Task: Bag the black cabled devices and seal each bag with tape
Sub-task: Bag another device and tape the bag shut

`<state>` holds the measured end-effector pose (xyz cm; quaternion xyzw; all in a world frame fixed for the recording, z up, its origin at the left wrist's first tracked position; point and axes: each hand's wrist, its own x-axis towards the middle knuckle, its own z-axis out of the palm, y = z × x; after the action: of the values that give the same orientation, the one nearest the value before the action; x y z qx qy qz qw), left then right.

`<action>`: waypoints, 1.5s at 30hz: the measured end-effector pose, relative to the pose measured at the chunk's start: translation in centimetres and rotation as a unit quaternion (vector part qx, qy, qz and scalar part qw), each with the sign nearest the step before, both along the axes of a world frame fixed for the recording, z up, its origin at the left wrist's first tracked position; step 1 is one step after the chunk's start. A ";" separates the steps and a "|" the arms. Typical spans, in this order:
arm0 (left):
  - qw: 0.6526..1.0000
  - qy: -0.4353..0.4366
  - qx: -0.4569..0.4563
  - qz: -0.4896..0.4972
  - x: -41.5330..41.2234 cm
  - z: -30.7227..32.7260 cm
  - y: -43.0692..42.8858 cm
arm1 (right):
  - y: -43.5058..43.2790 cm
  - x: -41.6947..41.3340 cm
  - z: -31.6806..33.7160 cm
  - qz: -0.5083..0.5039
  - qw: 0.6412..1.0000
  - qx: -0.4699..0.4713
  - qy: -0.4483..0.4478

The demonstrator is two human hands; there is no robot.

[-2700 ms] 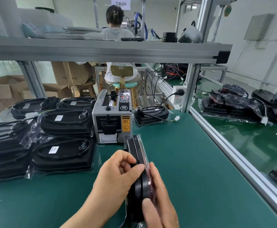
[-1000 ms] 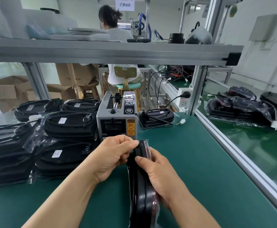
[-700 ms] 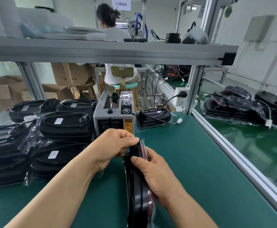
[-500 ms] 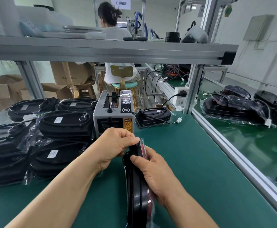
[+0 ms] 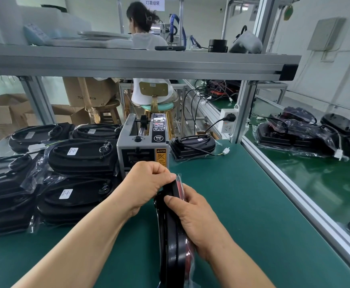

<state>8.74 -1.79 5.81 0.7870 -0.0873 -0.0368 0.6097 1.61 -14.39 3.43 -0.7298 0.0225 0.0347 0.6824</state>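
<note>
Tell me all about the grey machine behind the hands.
The machine is a grey, metal-looking box, upright on the green mat. Its front has a dark slot and a yellow caution sticker; on top are a black knob, a roller and a black button panel. Bagged devices crowd its left; another device lies right of it. The left hand hides its lower front.

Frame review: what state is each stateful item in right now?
left hand: pinches the bag's top end.
right hand: grips the bagged device's side.
bagged device: held on edge, inside clear bag.
tape dispenser: upright, front partly hidden by left hand.
stacked devices: bagged, lying flat, left of dispenser.
power socket: one plug inserted.
</note>
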 end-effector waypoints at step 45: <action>0.992 -0.085 0.031 0.085 -4.4 0.3 3.5 | -4.4 -2.8 1.9 0.053 0.998 0.019 0.009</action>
<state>4.39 1.73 6.15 0.8101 -0.0706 0.0797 0.5765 -1.18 -18.77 5.36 -0.7163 -0.0112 0.0779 0.6934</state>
